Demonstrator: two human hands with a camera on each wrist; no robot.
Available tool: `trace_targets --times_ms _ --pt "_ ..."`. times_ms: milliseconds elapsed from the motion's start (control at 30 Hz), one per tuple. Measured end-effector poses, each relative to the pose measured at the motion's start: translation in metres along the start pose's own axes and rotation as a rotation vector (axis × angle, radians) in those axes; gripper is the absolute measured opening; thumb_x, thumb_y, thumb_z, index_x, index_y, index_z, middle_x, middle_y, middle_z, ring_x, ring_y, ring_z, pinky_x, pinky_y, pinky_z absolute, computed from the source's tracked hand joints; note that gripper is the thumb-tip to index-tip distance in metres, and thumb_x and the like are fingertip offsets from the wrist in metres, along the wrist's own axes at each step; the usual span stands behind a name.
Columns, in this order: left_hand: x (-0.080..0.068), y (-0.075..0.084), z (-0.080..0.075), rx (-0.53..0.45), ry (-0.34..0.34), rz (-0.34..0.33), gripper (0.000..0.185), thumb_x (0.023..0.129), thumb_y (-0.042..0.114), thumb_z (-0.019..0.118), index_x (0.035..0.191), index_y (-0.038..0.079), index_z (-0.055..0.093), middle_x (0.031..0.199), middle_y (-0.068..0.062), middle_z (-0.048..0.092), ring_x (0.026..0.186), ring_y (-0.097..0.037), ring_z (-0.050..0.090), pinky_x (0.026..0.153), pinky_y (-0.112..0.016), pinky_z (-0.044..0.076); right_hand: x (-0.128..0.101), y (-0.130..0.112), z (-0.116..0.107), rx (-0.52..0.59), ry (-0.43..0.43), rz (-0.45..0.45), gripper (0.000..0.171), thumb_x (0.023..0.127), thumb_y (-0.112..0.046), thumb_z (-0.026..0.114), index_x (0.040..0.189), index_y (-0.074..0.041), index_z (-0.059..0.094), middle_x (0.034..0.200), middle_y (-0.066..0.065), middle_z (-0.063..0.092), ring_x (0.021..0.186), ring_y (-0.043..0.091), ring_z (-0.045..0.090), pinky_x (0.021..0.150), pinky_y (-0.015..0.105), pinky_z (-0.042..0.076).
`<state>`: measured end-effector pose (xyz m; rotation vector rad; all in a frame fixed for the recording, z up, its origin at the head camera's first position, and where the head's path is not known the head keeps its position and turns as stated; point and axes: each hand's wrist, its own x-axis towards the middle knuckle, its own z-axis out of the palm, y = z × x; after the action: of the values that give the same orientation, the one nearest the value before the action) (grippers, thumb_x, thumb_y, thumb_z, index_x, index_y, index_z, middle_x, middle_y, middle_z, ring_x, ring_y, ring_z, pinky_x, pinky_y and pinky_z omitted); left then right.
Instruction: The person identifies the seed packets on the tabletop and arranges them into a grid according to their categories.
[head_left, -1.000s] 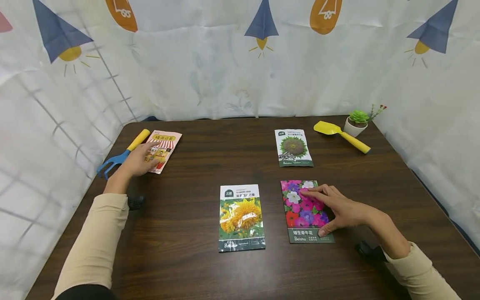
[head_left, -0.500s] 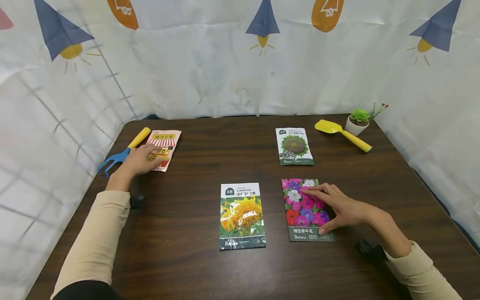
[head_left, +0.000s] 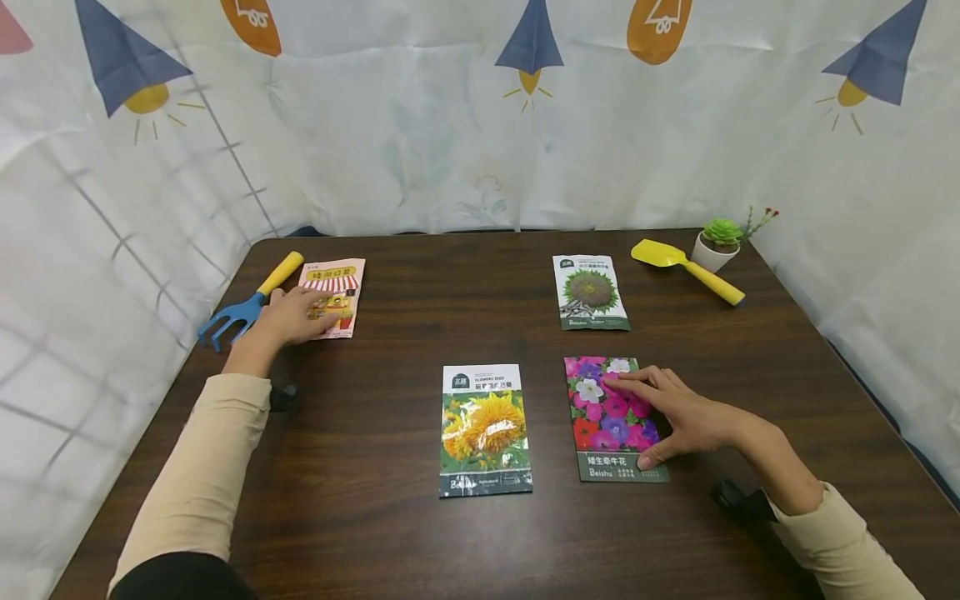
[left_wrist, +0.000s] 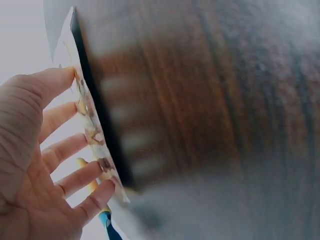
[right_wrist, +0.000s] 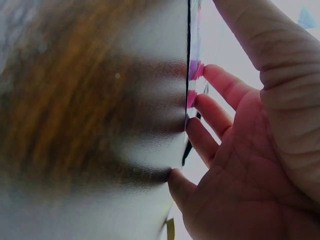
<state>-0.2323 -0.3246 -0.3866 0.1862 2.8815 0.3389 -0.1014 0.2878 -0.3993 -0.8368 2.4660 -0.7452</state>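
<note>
At about ten o'clock on the dark wooden worktop (head_left: pixel 420 533) a blue rake with a yellow handle (head_left: pixel 247 302) lies near the edge, and just beside it, at its three o'clock, sits a pink seed packet (head_left: pixel 333 292). The left hand (head_left: pixel 288 317) rests on that packet with its fingers straight and spread, pressing the lower left part flat; the left wrist view shows the fingertips (left_wrist: pixel 75 150) lined along the packet's edge, curled round nothing. Nearer the person, at six o'clock, a packet showing a yellow flower (head_left: pixel 483 429) lies untouched. At its three o'clock lies a packet printed with pink and purple flowers (head_left: pixel 600 396), and the right hand (head_left: pixel 675 417) lies on its right half, fingers stretched out and thumb down at the lower edge, flat on it rather than gripping. Farther off, at one o'clock, a packet with a dark sunflower head (head_left: pixel 590 292) lies alone, and at two o'clock a yellow trowel (head_left: pixel 686 268) lies touching a small potted plant (head_left: pixel 716 242). Judged from this layout, the four packets all lie flat and well apart, none lifted or gathered, so the handling seems barely begun: both hands only touch their packets, and the other two are not yet reached.
</note>
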Motion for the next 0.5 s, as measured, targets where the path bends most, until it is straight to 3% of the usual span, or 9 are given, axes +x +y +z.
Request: trace_targets --times_ms 267,500 --pt "-0.0012 0.0025 -0.0074 -0.038 -0.045 0.101 0.066 0.102 0.034 0.060 0.150 -0.008 0.042 0.143 -0.041 0.035 0.123 -0.053 0.034 0.098 -0.062 0.028 0.0005 -0.0015 -0.0006 -0.018 0.005 -0.002 0.106 0.076 -0.050 0.087 0.161 -0.020 0.031 0.150 0.013 0.034 0.127 0.029 0.030 0.100 0.060 0.042" --pt "-0.0022 0.0063 -0.0083 -0.062 -0.055 0.087 0.072 0.099 0.037 0.068 0.148 -0.009 0.043 0.141 -0.041 0.034 0.117 -0.054 0.034 0.099 -0.064 0.030 -0.0003 -0.0018 -0.0004 -0.014 0.005 0.001 0.105 0.076 -0.051 0.086 0.161 -0.020 0.032 0.148 0.011 0.034 0.126 0.028 0.029 0.100 0.059 0.040"
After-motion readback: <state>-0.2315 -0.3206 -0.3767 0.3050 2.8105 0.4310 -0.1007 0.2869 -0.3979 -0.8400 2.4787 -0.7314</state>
